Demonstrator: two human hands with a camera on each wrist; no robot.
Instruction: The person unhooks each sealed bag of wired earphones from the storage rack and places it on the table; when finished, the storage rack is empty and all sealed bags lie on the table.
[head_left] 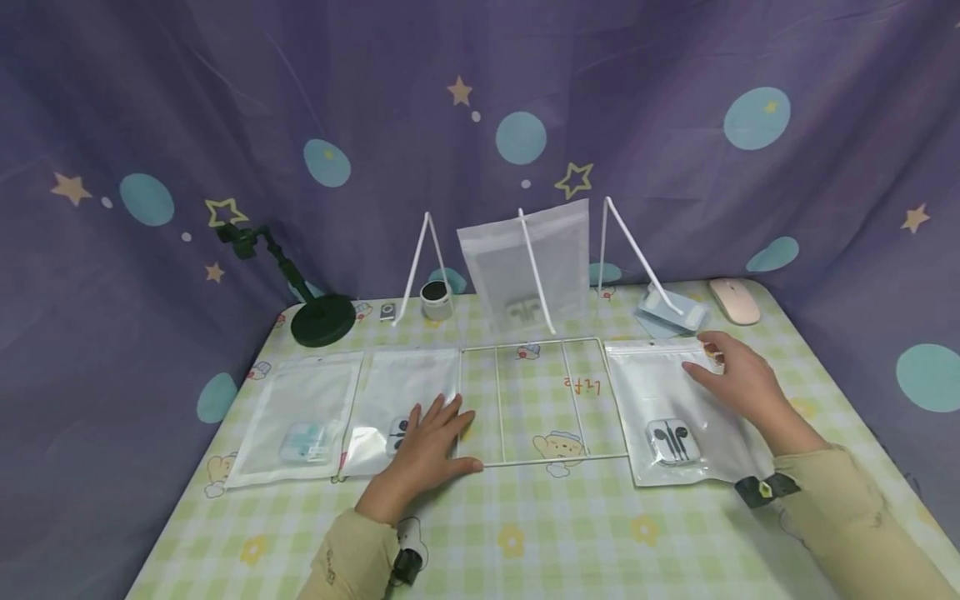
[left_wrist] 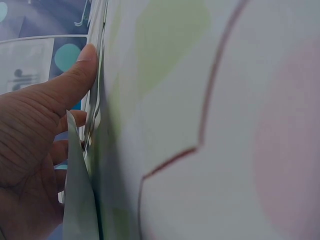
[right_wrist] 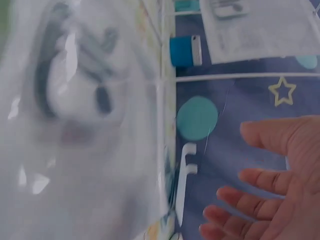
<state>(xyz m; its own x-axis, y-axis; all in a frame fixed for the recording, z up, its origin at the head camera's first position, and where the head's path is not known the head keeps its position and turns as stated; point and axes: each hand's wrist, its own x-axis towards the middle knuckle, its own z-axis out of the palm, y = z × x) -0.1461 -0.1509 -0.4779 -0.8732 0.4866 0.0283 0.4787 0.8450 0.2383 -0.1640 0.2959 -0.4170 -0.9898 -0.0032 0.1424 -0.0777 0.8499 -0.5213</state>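
Note:
My left hand [head_left: 429, 446] has its fingers spread over a clear zip bag [head_left: 408, 375] with an earphone case [head_left: 397, 435] inside, partly covered by the fingers. In the left wrist view the thumb [left_wrist: 77, 75] lies straight along the bag's edge. To the right lies another zip bag [head_left: 637, 400] holding white earphones in a square case [head_left: 672, 442]. Over this bag's upper right corner, my right hand [head_left: 738, 379] has thumb and fingers apart. The right wrist view shows that hand [right_wrist: 280, 190] with relaxed fingers and nothing between them.
A white wire rack [head_left: 500, 408] lies between the bags, its prongs rising at the back; a bag [head_left: 525, 258] hangs on the middle prong. Another bag [head_left: 270, 425] lies far left. Behind stand a black stand [head_left: 322, 321], a small round device [head_left: 436, 302], blue cards [head_left: 671, 312] and a mouse [head_left: 735, 302].

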